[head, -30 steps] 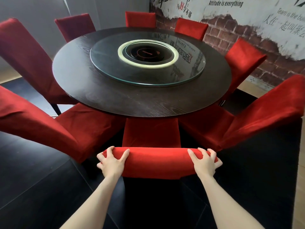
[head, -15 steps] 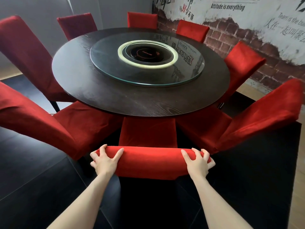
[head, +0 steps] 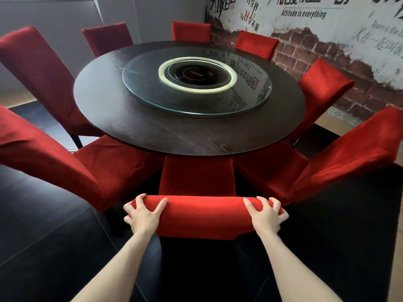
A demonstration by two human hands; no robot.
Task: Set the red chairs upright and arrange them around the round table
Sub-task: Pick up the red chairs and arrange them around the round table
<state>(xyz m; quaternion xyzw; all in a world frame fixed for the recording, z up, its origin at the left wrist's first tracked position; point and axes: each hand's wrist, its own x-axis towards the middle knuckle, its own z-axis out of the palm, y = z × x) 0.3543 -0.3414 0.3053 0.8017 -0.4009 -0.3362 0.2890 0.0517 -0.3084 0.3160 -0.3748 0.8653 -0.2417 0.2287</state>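
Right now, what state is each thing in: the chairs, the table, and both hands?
round table, standing, carries the glass turntable.
glass turntable, flat, centred on the table.
near chair, upright, facing the table, gripped by its backrest top.
left hand, curled over the backrest's left end.
right hand, curled over the backrest's right end.
other chairs, upright, ringed round the table.

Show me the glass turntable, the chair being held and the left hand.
glass turntable (head: 141, 88), head view, bare glass left of the ring.
held chair (head: 202, 216), head view, top of backrest.
left hand (head: 142, 216), head view, back of hand.
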